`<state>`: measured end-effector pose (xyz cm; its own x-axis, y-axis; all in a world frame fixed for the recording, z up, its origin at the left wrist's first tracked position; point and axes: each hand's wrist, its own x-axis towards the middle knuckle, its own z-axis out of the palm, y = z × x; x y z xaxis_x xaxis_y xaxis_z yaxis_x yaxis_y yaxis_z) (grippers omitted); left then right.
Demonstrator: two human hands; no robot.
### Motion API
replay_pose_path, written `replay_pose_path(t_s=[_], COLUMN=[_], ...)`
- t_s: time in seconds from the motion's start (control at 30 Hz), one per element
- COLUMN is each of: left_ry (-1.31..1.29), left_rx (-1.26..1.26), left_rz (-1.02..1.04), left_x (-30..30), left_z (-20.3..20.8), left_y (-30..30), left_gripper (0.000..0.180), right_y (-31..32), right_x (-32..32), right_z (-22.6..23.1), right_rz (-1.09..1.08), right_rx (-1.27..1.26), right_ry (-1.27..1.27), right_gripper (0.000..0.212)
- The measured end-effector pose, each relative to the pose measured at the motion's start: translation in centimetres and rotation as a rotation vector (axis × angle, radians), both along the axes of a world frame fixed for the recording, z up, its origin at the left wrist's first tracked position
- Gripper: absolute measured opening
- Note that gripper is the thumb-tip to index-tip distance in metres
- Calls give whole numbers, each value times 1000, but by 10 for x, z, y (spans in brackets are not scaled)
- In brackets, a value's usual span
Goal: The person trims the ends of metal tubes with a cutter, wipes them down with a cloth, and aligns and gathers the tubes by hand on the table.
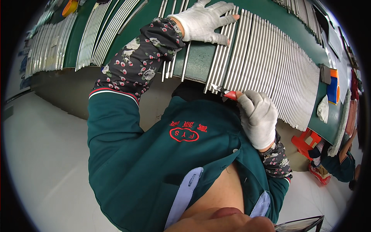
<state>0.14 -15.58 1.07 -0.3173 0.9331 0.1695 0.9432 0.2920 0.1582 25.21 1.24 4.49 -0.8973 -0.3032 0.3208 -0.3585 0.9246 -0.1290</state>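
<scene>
A row of slim shiny metal rods (270, 69) lies side by side on the green table. My left hand (205, 22), in a white glove with bare fingertips, is spread flat across the left part of this row. My right hand (258, 116), gloved too, is closed around a red and black utility knife (229, 94). Its silvery tip is at the near ends of the leftmost rods, close to the table edge; whether it touches them I cannot tell. A few loose rods (186, 62) lie left of the row, beside my left wrist.
More rod bundles (91, 42) fill the table's left side, and others (301, 15) lie at the far right. An orange and blue tape roll (333, 87) and a white cloth (323, 109) sit on the green table (326, 127). Beyond a red stool (307, 142), another person (340, 164) is at right.
</scene>
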Motion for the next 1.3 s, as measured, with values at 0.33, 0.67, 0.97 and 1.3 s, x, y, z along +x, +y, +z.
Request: replay_pose_path(t_s=[0.33,0.67,0.97,1.3], left_ry=[22,-4,20,6], left_rx=[-8,-51,-19,-28], left_rz=[-11,10,-7,9], left_x=[0,1,0,-3], left_z=[2,6,3,3], left_y=[0,0,-3,-10], left_gripper=[80,80,80,81], right_y=[-2,-1,0,0], right_x=[1,2,1,3], right_z=[-4,7,6,12], right_rz=[-50,-15,-23,-20], right_rx=[43,-119,-80,-155], right_ry=[57,-65,-69,-80], right_gripper=[18,22,23,25])
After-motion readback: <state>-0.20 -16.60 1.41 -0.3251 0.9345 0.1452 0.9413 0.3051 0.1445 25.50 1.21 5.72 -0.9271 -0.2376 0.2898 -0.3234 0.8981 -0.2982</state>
